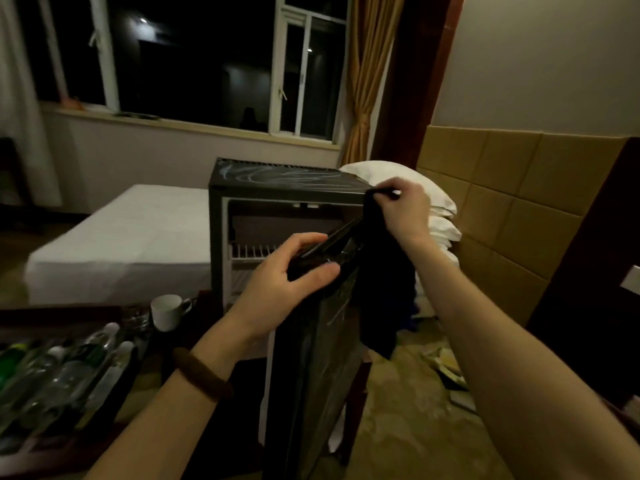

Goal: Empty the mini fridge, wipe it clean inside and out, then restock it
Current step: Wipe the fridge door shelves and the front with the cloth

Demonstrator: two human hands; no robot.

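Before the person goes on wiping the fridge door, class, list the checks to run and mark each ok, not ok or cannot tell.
1. Fridge door open: ok.
2. Left hand steadies the door's top edge: ok.
3. Right hand holds the dark cloth: ok.
4. Upper wire shelf emptied: ok.
5. Lower interior emptied: cannot tell, hidden.
6. Bottles set aside at left: ok.

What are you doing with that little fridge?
A person is cleaning the mini fridge. Its door is open. The left hand grips the door's top edge, and the right hand holds a dark cloth against it. Bottles and a white cup sit out on the left.
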